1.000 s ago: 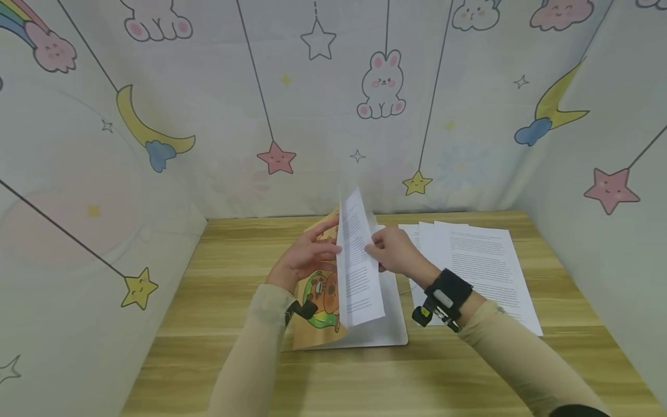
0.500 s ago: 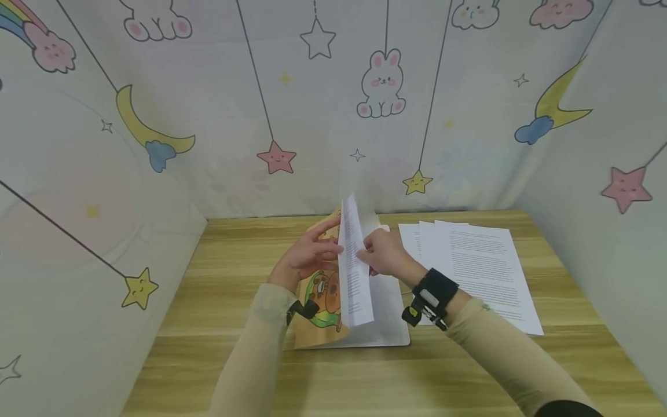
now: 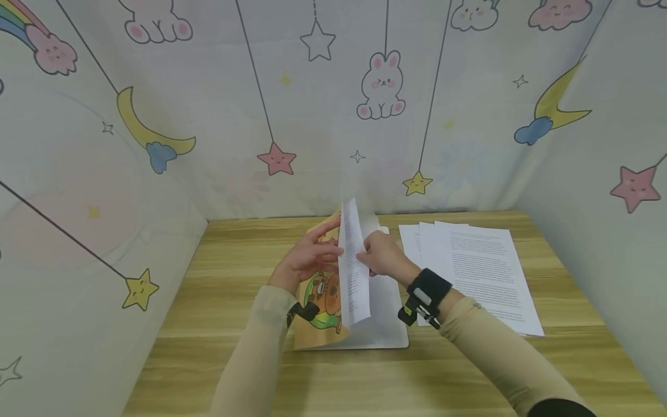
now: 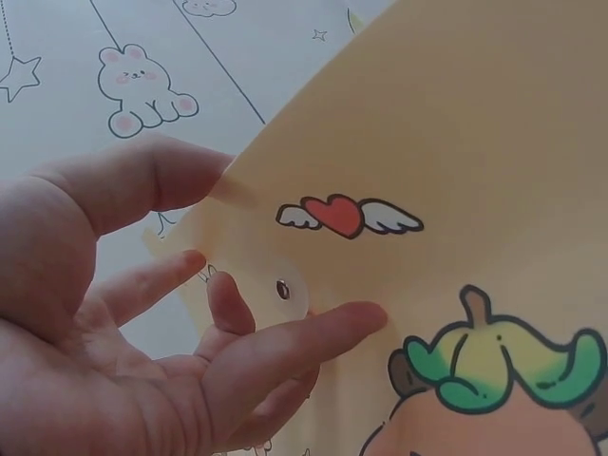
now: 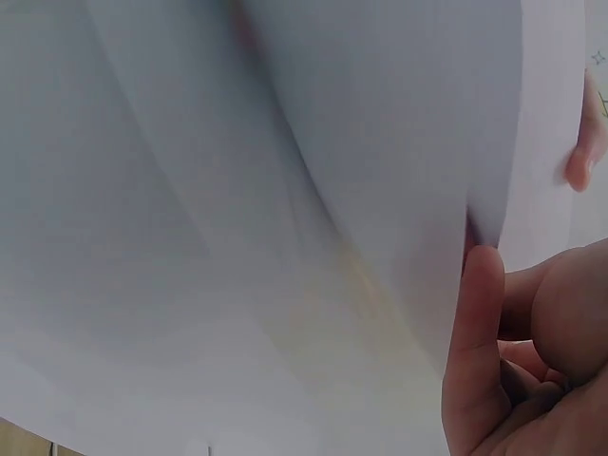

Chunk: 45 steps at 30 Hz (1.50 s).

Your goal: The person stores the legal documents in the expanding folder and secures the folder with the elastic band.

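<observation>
An orange folder (image 3: 318, 339) with cartoon animals stands partly opened on the table, its cover raised. My left hand (image 3: 304, 260) holds the raised cover by its edge. In the left wrist view the thumb lies on the printed face (image 4: 513, 142), beside a metal snap (image 4: 283, 288). My right hand (image 3: 383, 252) pinches a printed paper sheet (image 3: 356, 289) at its right edge, thumb on the near side. The sheet stands upright against the inside of the cover, above the folder's whitish lower half (image 3: 383, 318). White paper surfaces (image 5: 190, 285) fill most of the right wrist view.
Several printed sheets (image 3: 484, 272) lie overlapping on the wooden table (image 3: 234, 260) to the right, partly under the right forearm. A fabric backdrop (image 3: 323, 116) with cartoon prints rises behind the table and on both sides.
My right hand has moved left with the sheet, bringing it closer to the cover and turning it more edge-on. The left hand stays nearly still at the cover.
</observation>
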Each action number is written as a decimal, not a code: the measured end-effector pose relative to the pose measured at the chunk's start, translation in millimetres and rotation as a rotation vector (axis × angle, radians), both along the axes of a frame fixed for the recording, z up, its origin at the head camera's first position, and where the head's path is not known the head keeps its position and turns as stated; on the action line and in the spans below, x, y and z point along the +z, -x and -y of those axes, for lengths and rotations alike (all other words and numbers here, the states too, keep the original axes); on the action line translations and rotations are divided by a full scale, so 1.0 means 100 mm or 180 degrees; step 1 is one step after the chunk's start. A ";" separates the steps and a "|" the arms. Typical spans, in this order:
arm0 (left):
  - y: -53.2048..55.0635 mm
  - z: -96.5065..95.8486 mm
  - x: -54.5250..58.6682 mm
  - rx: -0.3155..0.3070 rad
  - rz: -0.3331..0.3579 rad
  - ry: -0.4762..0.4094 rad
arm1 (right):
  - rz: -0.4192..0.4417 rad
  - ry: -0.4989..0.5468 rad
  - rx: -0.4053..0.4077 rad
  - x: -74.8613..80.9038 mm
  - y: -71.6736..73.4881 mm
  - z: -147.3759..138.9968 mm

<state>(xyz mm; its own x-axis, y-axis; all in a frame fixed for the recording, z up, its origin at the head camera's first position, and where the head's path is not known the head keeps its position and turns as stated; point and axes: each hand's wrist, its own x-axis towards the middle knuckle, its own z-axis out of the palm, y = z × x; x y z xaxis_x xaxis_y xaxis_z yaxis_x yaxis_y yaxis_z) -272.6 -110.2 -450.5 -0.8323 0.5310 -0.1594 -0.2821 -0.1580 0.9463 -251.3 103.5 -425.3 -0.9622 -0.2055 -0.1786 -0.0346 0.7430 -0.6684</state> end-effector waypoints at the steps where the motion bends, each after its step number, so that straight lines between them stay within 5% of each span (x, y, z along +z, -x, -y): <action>1: 0.00 0.00 0.00 -0.0003 0.0002 -0.0004 | 0.0016 -0.0004 -0.0007 0.00 0.00 -0.01; 12: 0.00 0.02 -0.02 -0.0034 -0.0018 -0.0031 | 0.0146 0.0145 0.0006 0.05 -0.05 -0.06; 21: 0.00 0.02 0.00 -0.0052 0.0029 -0.0048 | -0.0048 0.0215 0.0022 0.21 -0.13 -0.21; 31: 0.01 0.04 0.00 -0.0074 0.0017 -0.0142 | -0.0398 0.0183 -0.0136 0.21 -0.11 -0.59; 45: 0.01 0.05 0.00 -0.0071 0.0035 -0.0179 | -0.0287 -0.0026 -0.0462 0.05 -0.13 -1.24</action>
<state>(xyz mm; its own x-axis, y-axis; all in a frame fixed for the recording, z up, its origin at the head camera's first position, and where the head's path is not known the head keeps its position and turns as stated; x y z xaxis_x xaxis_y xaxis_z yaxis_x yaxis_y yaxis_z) -273.4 -115.2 -450.4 -0.8185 0.5577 -0.1378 -0.2963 -0.2044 0.9329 -238.3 227.7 -420.6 -0.9939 -0.0620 -0.0913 0.0140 0.7500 -0.6613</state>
